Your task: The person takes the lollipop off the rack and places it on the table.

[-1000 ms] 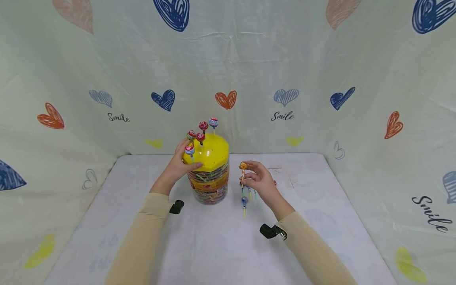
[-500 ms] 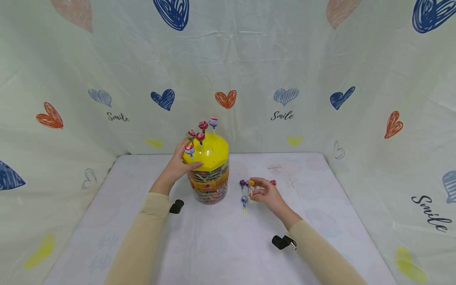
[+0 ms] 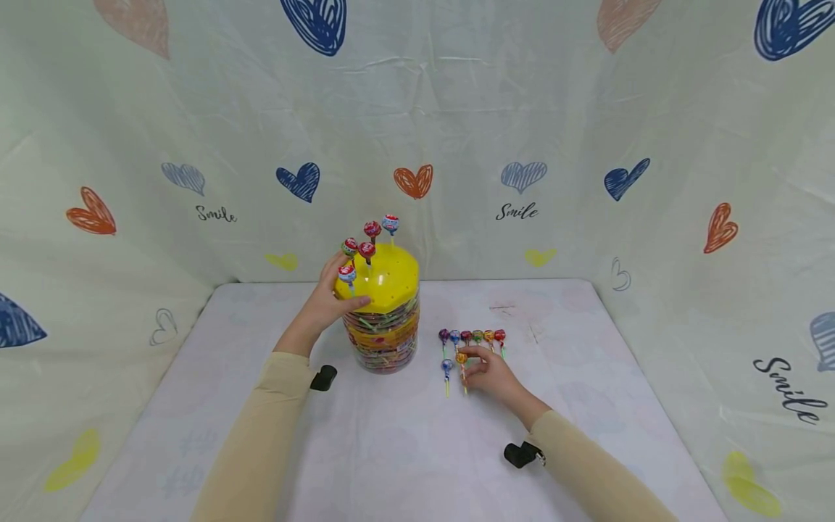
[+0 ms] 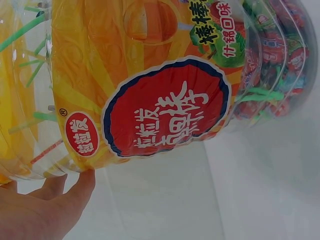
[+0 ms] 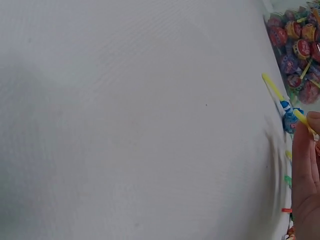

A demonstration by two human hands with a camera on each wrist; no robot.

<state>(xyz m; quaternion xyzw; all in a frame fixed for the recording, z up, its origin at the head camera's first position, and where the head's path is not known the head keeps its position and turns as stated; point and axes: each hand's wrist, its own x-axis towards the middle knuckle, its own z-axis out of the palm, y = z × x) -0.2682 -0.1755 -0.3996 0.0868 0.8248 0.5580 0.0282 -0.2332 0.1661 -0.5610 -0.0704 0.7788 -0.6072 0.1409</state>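
A clear plastic lollipop jar with a yellow lid stands left of the table's middle. My left hand grips its top from the left, thumb on the lid's front edge; in the left wrist view the fingers lie against the jar wall. Several lollipops stand upright in the lid, among them a blue-and-red one. My right hand pinches an orange lollipop at the table, just right of a lying blue lollipop. In the right wrist view its yellow stick shows beside the thumb.
Behind the right hand lies a row of several lollipops, heads away from me, from a purple one to a red one. A heart-printed curtain hangs at the table's back edge and sides.
My right hand has carried the orange lollipop down and slightly right, from in the air beside the jar to near the blue one. The left hand and jar keep their place.
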